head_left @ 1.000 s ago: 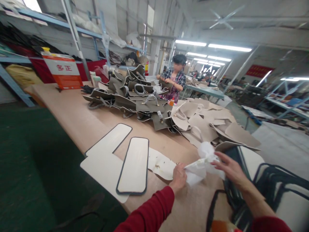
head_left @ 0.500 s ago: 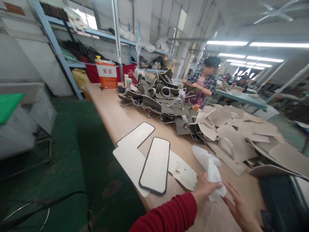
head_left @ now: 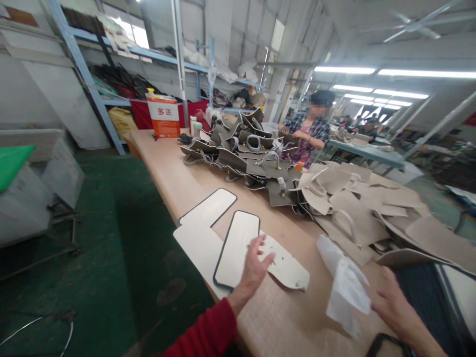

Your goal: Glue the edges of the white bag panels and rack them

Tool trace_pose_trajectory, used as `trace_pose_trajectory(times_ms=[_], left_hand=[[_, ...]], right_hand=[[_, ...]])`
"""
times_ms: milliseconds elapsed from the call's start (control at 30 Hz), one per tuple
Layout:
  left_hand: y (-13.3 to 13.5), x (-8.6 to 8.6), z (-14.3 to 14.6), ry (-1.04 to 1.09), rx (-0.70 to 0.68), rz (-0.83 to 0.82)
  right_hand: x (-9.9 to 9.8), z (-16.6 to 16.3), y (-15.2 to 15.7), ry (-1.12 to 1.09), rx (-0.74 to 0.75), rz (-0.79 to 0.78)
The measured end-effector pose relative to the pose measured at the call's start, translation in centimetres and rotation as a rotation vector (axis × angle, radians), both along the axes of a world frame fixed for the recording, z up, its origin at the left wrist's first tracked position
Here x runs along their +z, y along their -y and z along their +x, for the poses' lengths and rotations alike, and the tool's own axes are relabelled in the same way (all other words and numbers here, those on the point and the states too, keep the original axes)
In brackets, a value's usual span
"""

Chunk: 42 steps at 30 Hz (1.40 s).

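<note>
My left hand (head_left: 255, 265) is open with its fingers spread. It hovers over the right edge of a white oblong panel with a dark border (head_left: 235, 244) and a cream offcut (head_left: 288, 270) beside it. My right hand (head_left: 399, 311) is at the lower right. Its fingertips pinch the edge of a crumpled white tissue sheet (head_left: 345, 286), which stands up off the wooden table (head_left: 167, 168). Both sleeves are red.
Two more white panels (head_left: 208, 207) lie at the table's near-left edge. A heap of olive bag parts (head_left: 241, 153) and a heap of beige ones (head_left: 357, 198) fill the middle. A person in a plaid shirt (head_left: 312, 134) works at the far side. An orange box (head_left: 162, 116) stands at the far end. Green floor lies to the left.
My left hand let go of the tissue sheet and moved left over the bordered panel. The sheet is now in my right hand, further right.
</note>
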<state>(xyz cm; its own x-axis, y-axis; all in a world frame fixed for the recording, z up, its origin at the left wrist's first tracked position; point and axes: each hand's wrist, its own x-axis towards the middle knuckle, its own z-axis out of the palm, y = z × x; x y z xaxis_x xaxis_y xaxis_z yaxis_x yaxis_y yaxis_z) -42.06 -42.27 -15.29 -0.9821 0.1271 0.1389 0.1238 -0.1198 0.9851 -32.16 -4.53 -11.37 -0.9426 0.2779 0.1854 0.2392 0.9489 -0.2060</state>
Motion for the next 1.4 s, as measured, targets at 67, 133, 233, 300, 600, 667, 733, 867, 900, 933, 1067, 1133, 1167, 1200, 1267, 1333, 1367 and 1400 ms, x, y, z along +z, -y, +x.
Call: trace_pose_trajectory(times_ms=[67, 133, 233, 300, 600, 667, 733, 867, 900, 933, 1067, 1133, 1167, 1200, 1267, 1333, 1367, 1400], left_hand=[[5.8, -1.1, -0.5, -0.091, 0.353, -0.112], [10.6, -2.9, -0.9, -0.071, 0.494, -0.157], [14.4, -6.1, -0.8, 0.065, 0.463, -0.236], [14.7, -7.9, -0.2, 0.161, 0.376, -0.250], [6.5, -5.6, 3.7, 0.002, -0.047, -0.244], [2.7, -4.1, 4.6, -0.044, -0.184, -0.204], [-1.7, -2.8, 5.4, -0.128, -0.332, -0.163], [-9.9, -1.9, 6.5, -0.340, -0.639, -0.209], [-11.5, -2.1, 6.5, -0.371, -0.663, -0.239], [-12.9, -2.5, 6.4, -0.390, -0.671, -0.264], [-16.3, -4.9, 5.4, -0.367, -0.629, -0.325], [-17.0, -5.9, 4.9, -0.351, -0.604, -0.336], [-17.1, -6.2, 4.6, -0.348, -0.593, -0.337], [-17.2, -6.4, 4.3, -0.348, -0.586, -0.335], [-17.3, -6.4, 3.8, -0.359, -0.584, -0.325], [-17.5, -6.1, 3.3, -0.375, -0.587, -0.308], [-17.7, -5.8, 3.0, -0.380, -0.588, -0.299], [-17.8, -5.6, 2.7, -0.379, -0.588, -0.291]], right_hand=[[0.3, 0.2, 0.2, 0.167, -0.028, 0.024], [0.8, 0.4, 0.3, 0.226, -0.071, 0.044], [1.5, 0.4, 0.7, 0.236, -0.026, 0.038], [1.6, 0.4, 1.3, 0.235, 0.061, 0.002], [3.5, 1.5, 4.2, 0.214, -0.129, 0.127], [3.1, 1.1, 5.0, 0.237, -0.175, 0.119], [2.2, 0.5, 6.0, 0.243, -0.173, 0.084], [0.5, 0.2, 7.8, 0.201, -0.149, -0.011], [0.4, 0.4, 8.1, 0.184, -0.143, -0.038], [0.4, 0.7, 8.2, 0.164, -0.140, -0.065], [1.5, 2.1, 8.1, 0.056, -0.182, -0.170], [2.6, 2.9, 7.9, -0.018, -0.210, -0.218], [3.3, 3.2, 8.0, -0.062, -0.217, -0.241], [4.0, 3.5, 8.2, -0.111, -0.218, -0.263], [5.0, 4.1, 9.0, -0.220, -0.211, -0.313], [5.0, 4.4, 10.2, -0.324, -0.200, -0.378], [4.5, 4.4, 10.8, -0.360, -0.195, -0.415], [3.6, 4.4, 11.4, -0.382, -0.191, -0.452]])
